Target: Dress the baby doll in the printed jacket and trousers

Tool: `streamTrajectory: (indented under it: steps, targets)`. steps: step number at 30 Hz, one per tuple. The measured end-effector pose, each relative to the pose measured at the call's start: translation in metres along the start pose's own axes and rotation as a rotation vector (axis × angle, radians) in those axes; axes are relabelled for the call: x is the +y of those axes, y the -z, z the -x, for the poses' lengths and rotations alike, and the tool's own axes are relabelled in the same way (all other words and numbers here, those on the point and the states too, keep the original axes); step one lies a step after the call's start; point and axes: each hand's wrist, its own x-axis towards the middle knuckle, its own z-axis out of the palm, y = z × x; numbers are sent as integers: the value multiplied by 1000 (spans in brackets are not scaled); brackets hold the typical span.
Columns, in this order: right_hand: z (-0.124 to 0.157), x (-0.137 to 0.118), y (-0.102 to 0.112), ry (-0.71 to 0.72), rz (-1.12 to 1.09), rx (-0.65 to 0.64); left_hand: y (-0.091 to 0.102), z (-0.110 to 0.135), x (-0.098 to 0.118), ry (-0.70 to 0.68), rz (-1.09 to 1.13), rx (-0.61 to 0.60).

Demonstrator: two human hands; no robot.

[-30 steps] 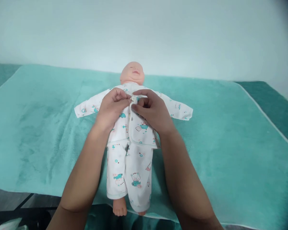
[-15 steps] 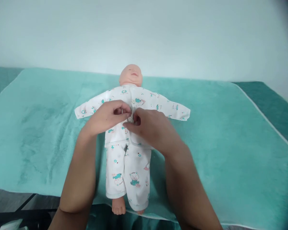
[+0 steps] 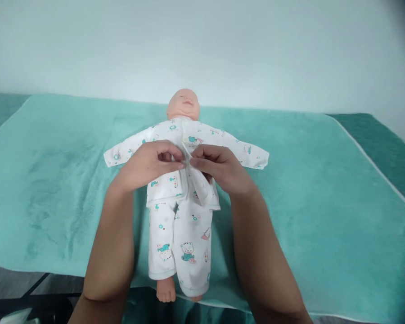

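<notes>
A baby doll (image 3: 183, 102) lies on its back, dressed in a white printed jacket (image 3: 168, 189) and matching trousers (image 3: 192, 234). Its sleeves stretch out to both sides. My left hand (image 3: 155, 162) is closed, thumb and fingers pinching the jacket's front edge at the chest. Opposite it, my right hand (image 3: 219, 166) pinches the other front edge and holds it raised. Below my hands the jacket front is parted, its right-hand flap folded back. Both hands cover part of the doll's chest.
A light green blanket (image 3: 307, 216) lies under the doll, over a darker green cover (image 3: 371, 139). A pale wall (image 3: 202, 45) stands behind. At the lower left are a dark frame and grey floor beyond the blanket's edge.
My right hand has shifted slightly right and up, pulling its jacket edge away. The lower jacket front, closed before, now gapes. My left hand has hardly moved.
</notes>
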Motion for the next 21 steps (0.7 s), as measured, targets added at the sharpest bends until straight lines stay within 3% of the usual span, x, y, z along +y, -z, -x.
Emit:
streamTrajectory:
  steps: [6, 15, 21]
  targets:
    - [-2, 4, -2, -7, -16, 19, 1, 0, -5, -18, -59, -14]
    - [-3, 3, -3, -1, -45, 24, -3, 0, -6, 16, 299, -23]
    - [-2, 2, -4, -29, -82, -5, -5, -2, -11, 9, 413, -16]
